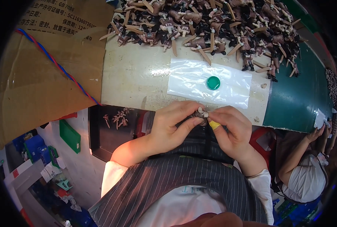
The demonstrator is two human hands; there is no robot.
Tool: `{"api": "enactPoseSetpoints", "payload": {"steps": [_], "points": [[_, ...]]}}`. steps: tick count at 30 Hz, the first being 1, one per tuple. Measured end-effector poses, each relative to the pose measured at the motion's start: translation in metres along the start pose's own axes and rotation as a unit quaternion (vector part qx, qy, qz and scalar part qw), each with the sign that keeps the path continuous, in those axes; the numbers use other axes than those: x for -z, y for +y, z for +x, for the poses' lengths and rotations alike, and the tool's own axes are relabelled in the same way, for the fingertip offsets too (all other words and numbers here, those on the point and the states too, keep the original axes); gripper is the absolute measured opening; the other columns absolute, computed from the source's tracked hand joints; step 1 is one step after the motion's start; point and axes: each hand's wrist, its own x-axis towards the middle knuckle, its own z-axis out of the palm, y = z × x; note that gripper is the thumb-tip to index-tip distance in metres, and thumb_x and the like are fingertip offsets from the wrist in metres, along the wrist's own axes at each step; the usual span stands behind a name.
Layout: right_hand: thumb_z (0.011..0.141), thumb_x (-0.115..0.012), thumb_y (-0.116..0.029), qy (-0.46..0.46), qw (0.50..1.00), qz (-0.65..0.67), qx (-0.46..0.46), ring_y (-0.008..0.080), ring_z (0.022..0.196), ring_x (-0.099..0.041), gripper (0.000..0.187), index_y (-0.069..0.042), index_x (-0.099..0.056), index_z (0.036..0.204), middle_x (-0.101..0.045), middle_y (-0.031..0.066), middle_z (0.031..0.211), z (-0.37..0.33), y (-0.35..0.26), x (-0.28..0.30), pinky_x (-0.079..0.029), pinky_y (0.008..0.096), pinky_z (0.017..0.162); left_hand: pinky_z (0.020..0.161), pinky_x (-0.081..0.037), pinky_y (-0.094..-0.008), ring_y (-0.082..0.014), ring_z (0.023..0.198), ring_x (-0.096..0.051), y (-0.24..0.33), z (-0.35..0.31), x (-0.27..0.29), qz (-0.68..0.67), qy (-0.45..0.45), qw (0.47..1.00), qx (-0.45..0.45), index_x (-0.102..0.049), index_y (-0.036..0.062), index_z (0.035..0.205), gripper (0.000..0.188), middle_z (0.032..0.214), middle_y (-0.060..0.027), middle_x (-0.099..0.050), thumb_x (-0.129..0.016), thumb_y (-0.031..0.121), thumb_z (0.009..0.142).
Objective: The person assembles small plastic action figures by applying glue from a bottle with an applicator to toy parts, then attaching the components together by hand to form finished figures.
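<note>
Close to my body, just off the table's near edge, both hands meet on one small toy figure (pixel 201 113) with a pale head and a brownish body. My left hand (pixel 173 126) pinches it from the left between thumb and forefinger. From the right, my right hand (pixel 231 128) grips it with its fingertips; yellow tape wraps the thumb. The figure's lower part is hidden by my fingers. Beyond my hands a clear plastic bag (pixel 187 83) lies flat, with a small round green cap (pixel 213 83) on it.
Many similar figures (pixel 198 22) with tan sword-like pieces are heaped at the table's far side. A cardboard box (pixel 51 75) with a red-and-blue twisted wire (pixel 58 64) stands left. Several figures lie in a dark drawer (pixel 100 136) below. Another person (pixel 306 176) works at the green mat (pixel 293 98), right.
</note>
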Motion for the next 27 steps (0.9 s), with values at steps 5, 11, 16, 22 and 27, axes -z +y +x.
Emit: {"api": "enactPoseSetpoints", "payload": {"steps": [5,11,16,22,27], "points": [[0.074,-0.064,0.01,-0.006,1.0,0.006,0.006,0.0269,0.073,-0.065,0.021,0.004,-0.067,0.093,-0.065,0.0164,0.088,-0.004,0.004,-0.001,-0.052,0.0311,0.062,0.074,-0.05,-0.0324,-0.0284,0.084,-0.064,-0.001,-0.007,-0.009,0.058,0.027,0.998,-0.023,-0.062,-0.0034,0.111,0.03,0.1,-0.0156,-0.066,-0.068,0.002,0.082],[0.071,-0.063,0.011,0.003,1.0,0.012,0.008,0.0271,0.072,-0.065,0.024,0.004,-0.066,0.094,-0.064,0.0162,0.087,-0.008,0.009,-0.005,-0.052,0.0314,0.061,0.076,-0.051,-0.032,-0.0274,0.087,-0.064,-0.004,-0.007,-0.011,0.079,0.031,0.995,-0.046,-0.06,-0.0063,0.113,0.032,0.102,-0.0157,-0.066,-0.067,0.0,0.083],[0.07,-0.063,0.011,0.02,0.999,0.011,0.026,0.0274,0.072,-0.064,0.024,0.005,-0.066,0.094,-0.064,0.0161,0.087,-0.011,0.014,-0.01,-0.052,0.0319,0.061,0.077,-0.051,-0.0341,-0.0296,0.088,-0.064,-0.007,-0.007,-0.014,0.085,0.035,0.994,-0.062,-0.06,-0.0073,0.112,0.032,0.101,-0.0173,-0.066,-0.067,0.0,0.082],[0.07,-0.066,0.01,0.057,0.994,0.022,0.091,0.0287,0.073,-0.064,0.025,0.004,-0.066,0.094,-0.064,0.016,0.089,-0.015,0.02,-0.016,-0.053,0.0342,0.063,0.071,-0.047,-0.0368,-0.0318,0.08,-0.061,-0.008,-0.005,-0.016,0.095,0.056,0.985,-0.13,-0.062,-0.0047,0.105,0.028,0.098,-0.0181,-0.064,-0.067,0.0,0.078],[0.071,-0.07,0.007,0.085,0.985,0.026,0.145,0.0301,0.078,-0.065,0.026,0.004,-0.066,0.096,-0.064,0.0162,0.091,-0.02,0.028,-0.025,-0.054,0.0344,0.067,0.079,-0.049,-0.0415,-0.0329,0.087,-0.065,-0.012,-0.01,-0.012,0.137,0.052,0.972,-0.185,-0.061,-0.0043,0.106,0.031,0.099,-0.0184,-0.066,-0.069,-0.003,0.076]]}}
